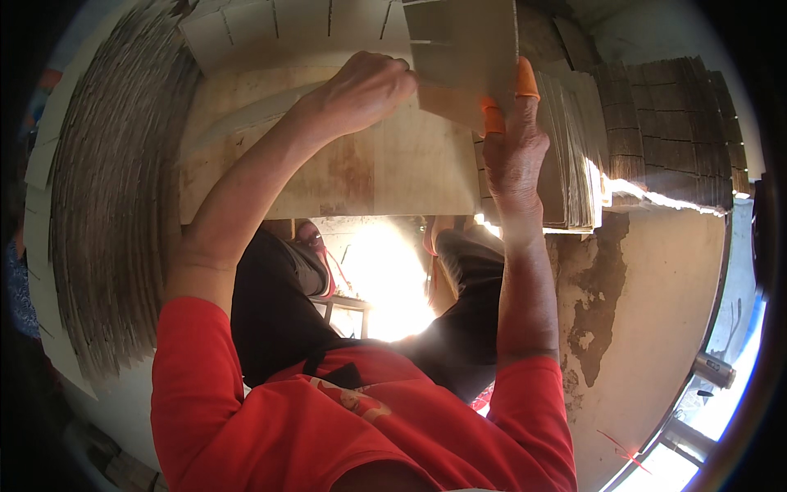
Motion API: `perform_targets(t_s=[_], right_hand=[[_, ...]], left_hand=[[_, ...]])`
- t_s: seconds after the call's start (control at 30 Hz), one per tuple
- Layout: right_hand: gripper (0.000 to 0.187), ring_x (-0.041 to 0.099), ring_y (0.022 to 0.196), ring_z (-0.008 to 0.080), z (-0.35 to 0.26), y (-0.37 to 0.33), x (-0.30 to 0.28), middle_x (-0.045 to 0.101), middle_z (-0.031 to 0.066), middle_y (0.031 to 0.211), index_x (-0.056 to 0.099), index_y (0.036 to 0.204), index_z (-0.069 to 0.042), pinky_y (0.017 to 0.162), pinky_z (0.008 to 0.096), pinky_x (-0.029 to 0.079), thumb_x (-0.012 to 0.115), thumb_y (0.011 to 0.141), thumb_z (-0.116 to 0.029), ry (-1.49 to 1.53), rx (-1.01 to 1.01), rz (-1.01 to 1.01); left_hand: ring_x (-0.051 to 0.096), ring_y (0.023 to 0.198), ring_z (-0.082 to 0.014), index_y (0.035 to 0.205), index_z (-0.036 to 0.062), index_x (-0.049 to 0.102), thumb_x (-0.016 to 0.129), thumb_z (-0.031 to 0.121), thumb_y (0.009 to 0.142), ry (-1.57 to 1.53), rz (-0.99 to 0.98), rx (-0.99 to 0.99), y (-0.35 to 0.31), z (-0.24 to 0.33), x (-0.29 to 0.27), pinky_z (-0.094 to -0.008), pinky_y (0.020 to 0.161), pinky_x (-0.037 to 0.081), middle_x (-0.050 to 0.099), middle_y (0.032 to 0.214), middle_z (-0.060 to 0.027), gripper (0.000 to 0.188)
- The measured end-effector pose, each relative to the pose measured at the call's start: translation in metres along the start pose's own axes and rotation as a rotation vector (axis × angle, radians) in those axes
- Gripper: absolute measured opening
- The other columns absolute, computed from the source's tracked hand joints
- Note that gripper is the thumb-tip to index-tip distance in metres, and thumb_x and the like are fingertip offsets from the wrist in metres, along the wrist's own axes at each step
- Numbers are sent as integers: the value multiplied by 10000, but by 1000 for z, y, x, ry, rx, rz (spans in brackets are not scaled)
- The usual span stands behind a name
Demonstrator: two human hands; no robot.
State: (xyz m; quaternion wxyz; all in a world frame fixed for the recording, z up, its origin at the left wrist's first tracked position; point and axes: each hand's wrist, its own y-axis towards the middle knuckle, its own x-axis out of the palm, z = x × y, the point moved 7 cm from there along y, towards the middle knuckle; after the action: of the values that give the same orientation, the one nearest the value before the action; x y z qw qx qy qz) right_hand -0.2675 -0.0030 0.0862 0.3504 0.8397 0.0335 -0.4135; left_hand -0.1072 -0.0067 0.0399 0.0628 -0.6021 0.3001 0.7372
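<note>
My right hand, with orange finger covers on its thumb and a finger, grips the lower right edge of a grey-brown cardboard sheet. The sheet stands raised over the board, with a slit at its left side. At the sheet's left edge is my left hand, its fingers curled closed; its fingertips are hidden, so I cannot tell what they hold. Behind both hands lies a cardboard piece with several slits. Beneath them is a pale wooden board, stained brown in places.
A long, tightly packed row of cardboard sheets fills the left side. Right of my right hand stand a stack of cardboard and darker slotted bundles. A worn surface extends at the right. Bright light falls between my legs below the board.
</note>
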Motion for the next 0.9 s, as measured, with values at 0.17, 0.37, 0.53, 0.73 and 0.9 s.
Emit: perform_targets(t_s=[0.17, 0.37, 0.53, 0.73, 0.9], right_hand=[[635, 645, 698, 332, 3, 0, 0, 646, 160, 864, 246, 1410, -127, 555, 375, 526, 542, 862, -10, 98, 93, -34], [579, 651, 702, 302, -3, -9, 12, 643, 169, 884, 288, 1390, -113, 569, 359, 523, 539, 874, -35, 80, 95, -49], [575, 629, 736, 392, 3, -13, 36, 612, 223, 937, 242, 1364, 1, 559, 407, 525, 507, 854, 20, 16, 65, -192], [536, 634, 718, 367, 13, -20, 44, 516, 238, 1228, 280, 1299, 39, 554, 407, 533, 495, 810, 66, -27, 77, -172], [674, 629, 643, 319, 3, -19, 32, 537, 209, 1222, 239, 1362, 2, 545, 354, 535, 475, 743, 134, -22, -22, -23]], left_hand=[[618, 716, -282, 782, -15, 602, 579, -49, 678, -28, 13, -33, -5, 0, -9, -369, 623, 507, 609, 741, -125, 111], [619, 705, -281, 809, -11, 600, 586, -42, 678, 2, 1, -2, -3, 12, -7, -366, 625, 511, 604, 736, -124, 135], [622, 701, -260, 830, 4, 583, 605, -29, 673, -122, 116, 69, -5, 45, -21, -349, 592, 514, 590, 760, -111, 162], [594, 682, -272, 882, -27, 556, 691, 93, 708, -383, 57, -67, -6, 29, -32, -379, 602, 499, 603, 815, -107, 251], [563, 903, -282, 1081, -43, 516, 759, 203, 698, -179, 89, -350, 17, -79, -39, -393, 757, 460, 603, 1009, -137, 516]])
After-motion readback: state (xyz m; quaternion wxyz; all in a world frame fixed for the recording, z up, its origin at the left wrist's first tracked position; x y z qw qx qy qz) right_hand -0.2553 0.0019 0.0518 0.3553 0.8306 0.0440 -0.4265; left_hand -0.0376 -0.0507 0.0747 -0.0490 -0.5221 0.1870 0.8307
